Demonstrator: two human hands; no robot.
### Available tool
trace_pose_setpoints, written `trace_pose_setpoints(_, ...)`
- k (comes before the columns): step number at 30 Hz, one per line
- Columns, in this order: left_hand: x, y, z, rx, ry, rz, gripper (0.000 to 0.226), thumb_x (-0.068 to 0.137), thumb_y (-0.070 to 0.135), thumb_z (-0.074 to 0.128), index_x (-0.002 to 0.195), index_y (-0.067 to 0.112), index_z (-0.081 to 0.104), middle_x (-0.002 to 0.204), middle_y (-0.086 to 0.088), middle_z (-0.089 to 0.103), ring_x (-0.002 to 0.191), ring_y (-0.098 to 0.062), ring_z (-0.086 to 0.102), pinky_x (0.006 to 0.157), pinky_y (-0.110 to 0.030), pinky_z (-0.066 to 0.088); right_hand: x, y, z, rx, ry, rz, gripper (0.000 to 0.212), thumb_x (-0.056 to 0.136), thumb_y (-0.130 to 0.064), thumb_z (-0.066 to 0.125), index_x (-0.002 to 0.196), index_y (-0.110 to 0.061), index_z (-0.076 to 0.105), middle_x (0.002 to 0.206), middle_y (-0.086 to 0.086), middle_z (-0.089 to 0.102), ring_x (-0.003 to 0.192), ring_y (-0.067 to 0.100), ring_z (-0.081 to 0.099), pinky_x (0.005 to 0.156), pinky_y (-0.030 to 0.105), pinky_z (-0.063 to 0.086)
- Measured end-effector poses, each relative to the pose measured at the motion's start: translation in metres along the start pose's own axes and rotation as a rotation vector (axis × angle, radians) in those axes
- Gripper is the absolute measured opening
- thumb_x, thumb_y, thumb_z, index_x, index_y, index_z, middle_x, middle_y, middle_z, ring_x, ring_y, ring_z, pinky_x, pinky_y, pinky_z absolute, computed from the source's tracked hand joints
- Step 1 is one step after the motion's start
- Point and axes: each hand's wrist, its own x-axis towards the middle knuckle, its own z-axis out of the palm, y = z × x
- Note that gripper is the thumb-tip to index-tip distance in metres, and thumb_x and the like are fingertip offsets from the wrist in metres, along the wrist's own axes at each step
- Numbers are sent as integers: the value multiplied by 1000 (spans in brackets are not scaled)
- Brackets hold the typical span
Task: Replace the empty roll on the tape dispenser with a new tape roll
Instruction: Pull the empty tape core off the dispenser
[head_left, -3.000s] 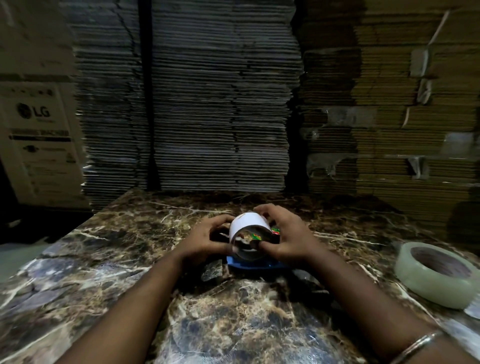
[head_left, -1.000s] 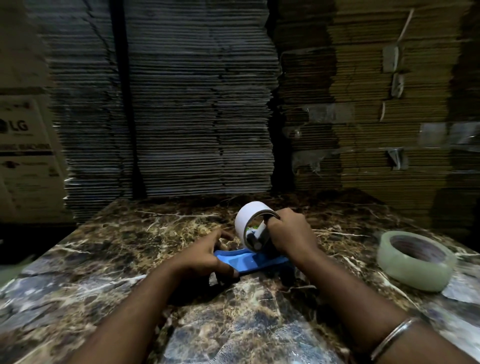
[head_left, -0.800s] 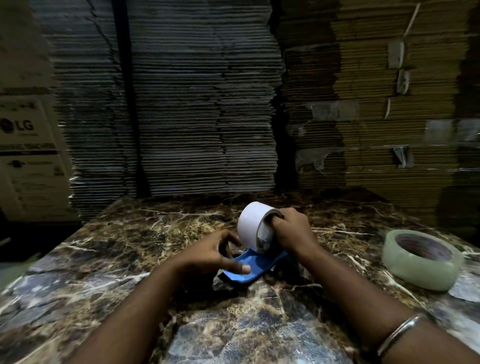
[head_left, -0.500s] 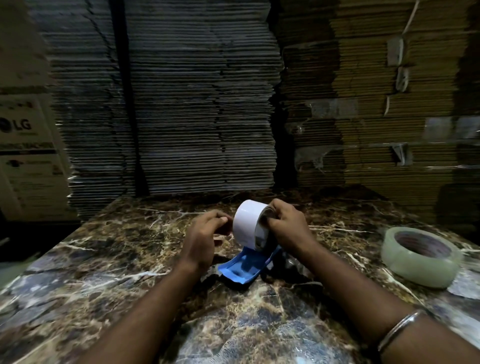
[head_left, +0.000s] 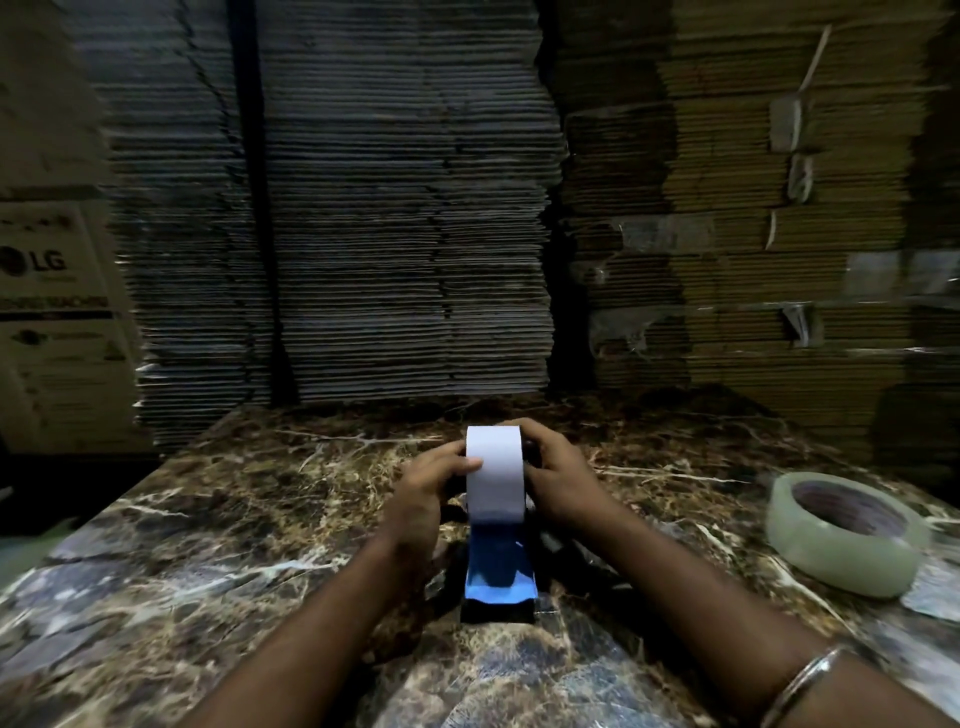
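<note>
**Asha:** Head view shows both hands clamped on the white empty roll (head_left: 493, 475), which stands on edge on the blue tape dispenser (head_left: 497, 571), near the middle of the marble worktop (head_left: 208, 519).

**Ben:** How is each grip set?

**Asha:** The left hand (head_left: 423, 491) curls around the roll's left side, thumb lying across its white face. The right hand (head_left: 558, 480) wraps the right side. Both are closed on the roll; likely that steadies it from both flanks so it can be worked off its hub.

**Ben:** And the dispenser?

**Asha:** Its blue handle points toward the person, so the roll's sides face each hand.

**Ben:** The new tape roll (head_left: 847, 530)?

**Asha:** Lying flat, well apart to the right, near that worktop edge and within reach of the right hand.

**Ben:** Room to move?

**Asha:** Open marble on the left and behind, before the stacked cardboard (head_left: 389, 208).
</note>
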Motion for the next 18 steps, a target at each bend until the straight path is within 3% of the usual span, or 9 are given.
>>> trace_pose_setpoints(3, -4, 0, 2, -48, 3, -29, 30, 70, 27, 66, 95, 14, 74, 89, -9, 73, 83, -24, 66, 70, -37, 49, 0, -7, -3, 137, -103, 40, 15, 98, -18, 52, 106, -18, 64, 100, 7, 66, 84, 16, 61, 58, 24, 51)
trace_pose_setpoints(5, -6, 0, 3, -89, 19, -32, 39, 72, 33, 60, 102, 8, 68, 88, -10, 73, 77, -21, 68, 64, -34, 51, -2, -13, -10, 208, -147, 85, 30, 88, -26, 53, 112, -9, 60, 98, 14, 59, 76, 15, 57, 51, 19, 46)
trace_pose_setpoints(8, -10, 1, 5, -97, 38, 29, 22, 91, 20, 47, 92, 12, 67, 74, -2, 75, 69, -18, 68, 65, -38, 49, -5, -17, -20, 294, -237, 66, 47, 77, -34, 54, 118, -12, 57, 102, 17, 58, 82, 24, 58, 59, 26, 46)
trace_pose_setpoints(10, -11, -1, 5, -68, 67, 41, 33, 100, 11, 36, 87, 16, 66, 67, 3, 76, 63, -12, 70, 71, -41, 50, -7, -14, -22, 193, -299, -1, 54, 75, -40, 66, 123, -21, 55, 111, 18, 62, 92, 23, 62, 66, 27, 51)
trace_pose_setpoints(14, -9, -7, 2, -2, 104, 79, 35, 101, 7, 35, 91, 19, 66, 81, -3, 76, 74, -12, 71, 73, -36, 56, -8, -12, -22, -32, -275, -103, 65, 64, -37, 85, 121, -32, 55, 116, 0, 66, 110, 20, 63, 87, 42, 58)
trace_pose_setpoints(18, -9, -8, 5, -7, 122, 90, 37, 100, 1, 33, 86, 13, 64, 67, 2, 76, 71, -15, 71, 67, -31, 57, -8, -13, -28, 45, -288, -121, 63, 64, -19, 88, 117, -25, 56, 117, 9, 64, 111, 26, 62, 76, 31, 58)
